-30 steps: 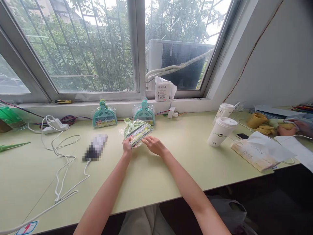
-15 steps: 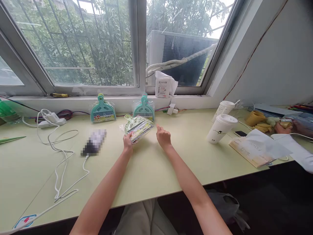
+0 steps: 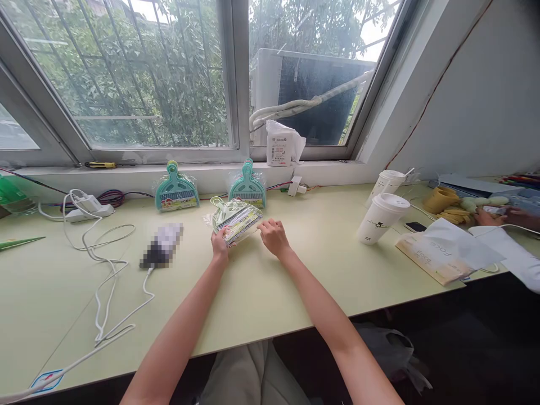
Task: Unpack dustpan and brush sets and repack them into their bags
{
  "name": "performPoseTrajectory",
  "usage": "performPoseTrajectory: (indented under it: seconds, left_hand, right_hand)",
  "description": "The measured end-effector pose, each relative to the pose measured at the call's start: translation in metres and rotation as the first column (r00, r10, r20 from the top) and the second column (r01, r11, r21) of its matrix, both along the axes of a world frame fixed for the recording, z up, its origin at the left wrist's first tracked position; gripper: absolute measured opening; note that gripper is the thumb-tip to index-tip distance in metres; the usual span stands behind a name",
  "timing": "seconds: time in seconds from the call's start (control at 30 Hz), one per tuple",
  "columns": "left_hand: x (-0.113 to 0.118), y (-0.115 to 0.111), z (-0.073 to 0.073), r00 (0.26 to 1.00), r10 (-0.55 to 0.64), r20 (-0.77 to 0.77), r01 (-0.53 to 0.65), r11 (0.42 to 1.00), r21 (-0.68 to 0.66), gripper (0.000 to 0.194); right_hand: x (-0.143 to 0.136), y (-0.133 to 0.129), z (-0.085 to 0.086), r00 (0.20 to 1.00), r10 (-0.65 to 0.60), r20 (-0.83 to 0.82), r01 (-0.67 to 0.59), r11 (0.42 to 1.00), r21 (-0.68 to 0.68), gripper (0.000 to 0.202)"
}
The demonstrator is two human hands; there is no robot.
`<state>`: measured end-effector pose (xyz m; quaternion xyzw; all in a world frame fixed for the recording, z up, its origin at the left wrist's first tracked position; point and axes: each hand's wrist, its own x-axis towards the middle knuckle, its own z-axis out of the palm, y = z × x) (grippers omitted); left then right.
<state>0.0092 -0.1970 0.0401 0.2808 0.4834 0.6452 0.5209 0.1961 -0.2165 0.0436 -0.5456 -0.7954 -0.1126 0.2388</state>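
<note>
A pale green mini dustpan and brush set (image 3: pixel 238 219), sealed in a clear plastic bag with a printed label, is tilted above the table in front of me. My left hand (image 3: pixel 220 245) grips its lower left corner, the thumb lying over the label. At the other end, the fingers of my right hand (image 3: pixel 275 237) are pinched together at the right edge of the plastic bag. Behind it, a teal dustpan and brush set (image 3: pixel 248 188) in plastic leans against the sill, and a second teal set (image 3: pixel 177 191) leans farther left.
White cables and a power strip (image 3: pixel 88 207) lie on the left of the table (image 3: pixel 270 298), near a pixelated object (image 3: pixel 162 246). Two paper cups (image 3: pixel 382 220), a tissue pack (image 3: pixel 439 253) and a phone (image 3: pixel 415 226) are on the right. Another person's hand (image 3: pixel 489 215) works at the far right.
My right hand has moved left to the bag's right edge, and its raised index finger has closed into a pinch. The left hand keeps its hold on the set.
</note>
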Motion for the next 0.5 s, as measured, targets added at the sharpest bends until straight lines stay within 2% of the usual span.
performPoseTrajectory:
  seconds: [0.07,0.13,0.17,0.23,0.3,0.37,0.43,0.5]
  left_hand:
    - [0.001,-0.001,0.001,1.000,0.002,-0.008,-0.002,1.000,-0.005,0.026]
    - [0.002,-0.002,0.002,1.000,0.005,0.005,-0.005,1.000,-0.004,0.026]
    - [0.002,-0.003,0.002,1.000,0.009,0.016,-0.009,1.000,0.004,0.025]
    - [0.004,-0.004,0.004,0.999,0.031,0.036,-0.032,0.999,0.025,0.025]
    - [0.006,-0.006,0.006,0.999,0.038,0.025,-0.039,0.999,0.038,0.026]
    - [0.008,-0.008,0.008,1.000,0.015,-0.011,-0.015,0.999,0.044,0.025]
    - [0.010,-0.011,0.010,0.999,-0.008,-0.050,0.012,0.997,0.077,0.025]
    - [0.013,-0.015,0.010,0.996,-0.012,-0.085,0.023,0.991,0.135,0.024]
  right_hand:
    - [-0.005,-0.001,0.001,0.985,-0.011,-0.173,0.006,1.000,-0.025,0.033]
    - [-0.014,-0.002,0.002,0.901,-0.044,-0.432,0.000,0.995,-0.101,0.031]
    - [-0.019,-0.002,0.002,0.815,-0.075,-0.574,-0.029,0.985,-0.170,0.032]
    - [-0.027,-0.002,0.003,0.570,-0.162,-0.805,-0.163,0.939,-0.304,0.036]
    - [-0.030,-0.002,0.003,0.305,-0.247,-0.920,-0.310,0.887,-0.342,0.040]
    - [-0.029,0.000,0.002,0.108,-0.296,-0.949,-0.375,0.872,-0.314,0.048]
    - [-0.024,0.002,0.000,0.020,-0.333,-0.943,-0.381,0.869,-0.315,0.050]
    - [-0.017,0.005,-0.002,0.052,-0.323,-0.945,-0.380,0.869,-0.318,0.045]
